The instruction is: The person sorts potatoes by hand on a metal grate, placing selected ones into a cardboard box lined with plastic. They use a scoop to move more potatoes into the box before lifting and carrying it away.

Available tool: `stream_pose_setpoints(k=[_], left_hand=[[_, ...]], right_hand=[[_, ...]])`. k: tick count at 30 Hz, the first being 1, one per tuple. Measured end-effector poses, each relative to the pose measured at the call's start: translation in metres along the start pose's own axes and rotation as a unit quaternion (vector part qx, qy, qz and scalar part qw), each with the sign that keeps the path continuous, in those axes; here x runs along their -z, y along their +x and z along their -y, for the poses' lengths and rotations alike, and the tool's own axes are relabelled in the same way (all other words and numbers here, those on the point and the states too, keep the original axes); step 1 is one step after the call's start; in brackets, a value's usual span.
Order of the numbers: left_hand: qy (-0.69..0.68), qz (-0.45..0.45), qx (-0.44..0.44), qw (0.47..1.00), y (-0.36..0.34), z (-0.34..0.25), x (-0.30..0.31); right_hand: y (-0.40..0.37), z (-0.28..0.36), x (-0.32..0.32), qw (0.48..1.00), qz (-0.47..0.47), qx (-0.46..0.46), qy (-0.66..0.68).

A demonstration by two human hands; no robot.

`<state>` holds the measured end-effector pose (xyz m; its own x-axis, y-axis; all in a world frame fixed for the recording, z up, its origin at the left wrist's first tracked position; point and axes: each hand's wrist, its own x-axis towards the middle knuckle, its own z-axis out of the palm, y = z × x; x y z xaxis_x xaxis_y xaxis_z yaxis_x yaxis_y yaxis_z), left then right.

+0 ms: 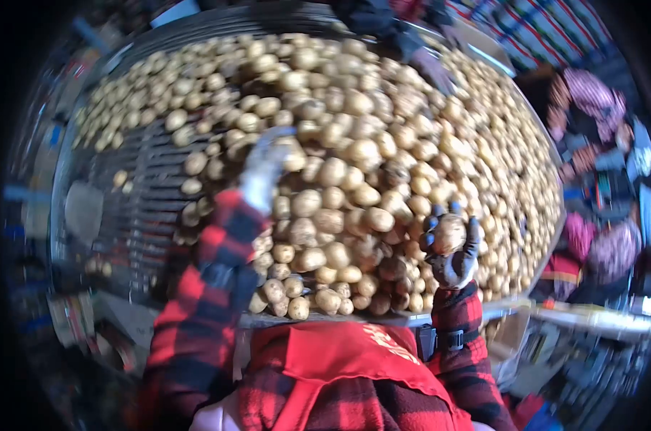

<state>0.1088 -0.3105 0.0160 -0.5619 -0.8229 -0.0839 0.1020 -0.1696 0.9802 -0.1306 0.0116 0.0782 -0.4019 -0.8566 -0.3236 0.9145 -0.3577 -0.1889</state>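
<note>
Many potatoes point(333, 172) cover a slatted metal sorting table point(149, 208). My left hand point(266, 169), in a pale glove and smeared by motion, reaches over the potatoes left of the middle; its fingers are too blurred to read. On the right, my right hand point(451, 251), in a grey glove with dark blue fingertips, is wrapped round a brownish potato point(450, 234), palm up, just above the other potatoes. Red and black checked sleeves cover both my arms.
A co-worker's gloved hand point(433, 70) reaches onto the potatoes from the far side. More people point(591, 100) stand along the right side. The table's near edge point(268, 317) runs before my red apron. A box point(511, 334) sits at the lower right.
</note>
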Motion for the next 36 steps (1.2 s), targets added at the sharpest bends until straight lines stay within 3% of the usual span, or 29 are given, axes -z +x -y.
stream_pose_setpoints(k=[2,3,6,7,9,10,12,13,14,16,18,20,22,23,26,28,30,31,32,33,34,36], left_hand=[[-0.242,-0.008,0.149,0.959,-0.042,-0.057,-0.032],[-0.319,0.106,0.167,0.927,-0.057,-0.051,-0.028],[-0.388,0.203,0.285,0.853,-0.104,-0.047,-0.063],[-0.381,0.204,0.331,0.839,-0.116,-0.038,-0.077],[-0.364,0.234,0.420,0.798,-0.140,-0.028,-0.112],[-0.373,0.284,0.432,0.771,-0.153,-0.016,-0.132],[-0.247,0.348,0.468,0.774,-0.184,0.000,-0.157],[-0.211,0.376,0.514,0.741,-0.194,0.008,-0.166],[-0.170,0.402,0.558,0.706,-0.201,0.013,-0.176],[-0.126,0.429,0.584,0.677,-0.208,0.009,-0.203],[-0.124,0.412,0.631,0.646,-0.207,0.020,-0.226],[-0.109,0.400,0.645,0.642,-0.211,0.027,-0.252],[-0.065,0.438,0.626,0.641,-0.219,0.034,-0.288],[-0.038,0.480,0.610,0.630,-0.223,0.045,-0.308],[-0.068,0.522,0.582,0.620,-0.258,0.057,-0.386],[-0.015,0.658,0.350,0.666,-0.284,0.096,-0.443],[0.158,0.622,0.338,0.688,-0.295,0.046,-0.493],[0.251,0.617,0.230,0.710,-0.300,0.046,-0.501],[0.255,0.608,0.098,0.746,-0.303,0.049,-0.497],[0.238,0.643,0.058,0.725,-0.292,0.057,-0.487],[0.221,0.679,0.017,0.700,-0.272,0.051,-0.467],[0.268,0.669,0.052,0.691,-0.247,0.057,-0.427]], right_hand=[[-0.037,0.008,0.032,0.994,-0.013,0.011,-0.107],[-0.061,0.012,0.043,0.995,-0.033,0.015,-0.092],[-0.154,0.044,0.097,0.981,-0.144,0.106,-0.077],[-0.193,0.051,0.111,0.951,-0.257,0.165,-0.045],[-0.270,0.066,0.171,0.908,-0.309,0.281,-0.037],[-0.306,0.071,0.171,0.908,-0.311,0.280,0.027],[-0.384,0.071,0.209,0.876,-0.336,0.337,0.072],[-0.420,0.072,0.235,0.831,-0.398,0.372,0.111],[-0.454,0.069,0.255,0.819,-0.403,0.389,0.124],[-0.517,0.070,0.293,0.731,-0.489,0.414,0.235],[-0.557,0.077,0.314,0.673,-0.563,0.434,0.205],[-0.596,0.106,0.348,0.632,-0.574,0.487,0.185],[-0.616,0.117,0.369,0.603,-0.630,0.459,0.168],[-0.649,0.126,0.428,0.636,-0.646,0.423,0.014],[-0.558,0.135,0.345,0.636,-0.609,0.474,-0.020],[-0.505,0.128,0.313,0.718,-0.504,0.479,0.012],[-0.456,0.126,0.268,0.766,-0.468,0.435,0.075],[-0.461,0.130,0.303,0.737,-0.522,0.430,0.010],[-0.447,0.135,0.298,0.699,-0.574,0.423,-0.057],[-0.433,0.123,0.292,0.579,-0.622,0.464,-0.251],[-0.386,0.124,0.229,0.535,-0.646,0.485,-0.250],[-0.332,0.132,0.207,0.527,-0.579,0.434,-0.446]])
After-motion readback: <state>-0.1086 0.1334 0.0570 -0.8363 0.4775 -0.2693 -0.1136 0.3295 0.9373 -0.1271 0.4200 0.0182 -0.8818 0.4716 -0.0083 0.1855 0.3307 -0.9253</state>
